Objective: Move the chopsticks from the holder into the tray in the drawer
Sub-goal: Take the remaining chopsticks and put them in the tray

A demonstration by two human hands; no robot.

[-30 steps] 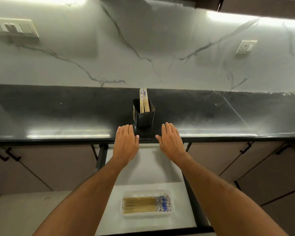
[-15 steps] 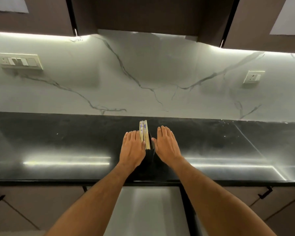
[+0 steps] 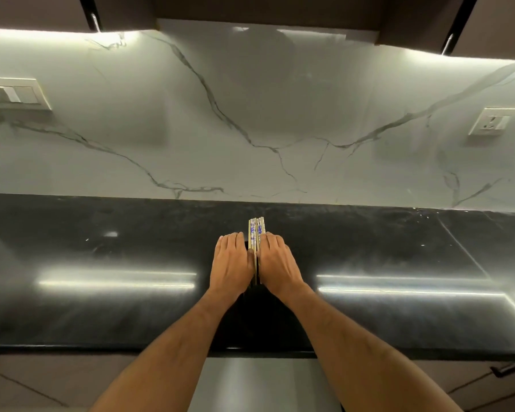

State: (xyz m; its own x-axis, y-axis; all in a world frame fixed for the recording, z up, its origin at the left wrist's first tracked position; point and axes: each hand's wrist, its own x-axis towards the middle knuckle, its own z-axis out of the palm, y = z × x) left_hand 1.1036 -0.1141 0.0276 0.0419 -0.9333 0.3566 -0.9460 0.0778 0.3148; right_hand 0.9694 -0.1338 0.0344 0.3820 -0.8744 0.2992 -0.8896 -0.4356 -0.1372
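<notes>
Pressed flat on both sides of the chopsticks: left hand and right hand, fingers straight, not curled round. Stood up between the two hands, those sticks, most likely in the holder, hidden behind the hands on the dark bench. Best squeezed evenly and lifted straight up, so none slipped out.

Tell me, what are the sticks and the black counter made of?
The chopsticks look like pale wood or bamboo, tan with blue-and-white patterned tops, maybe painted. The countertop looks like polished black stone, since it mirrors the lights in bright streaks. The wall behind looks like glossy white marble with grey veins, though it could be tile.
</notes>
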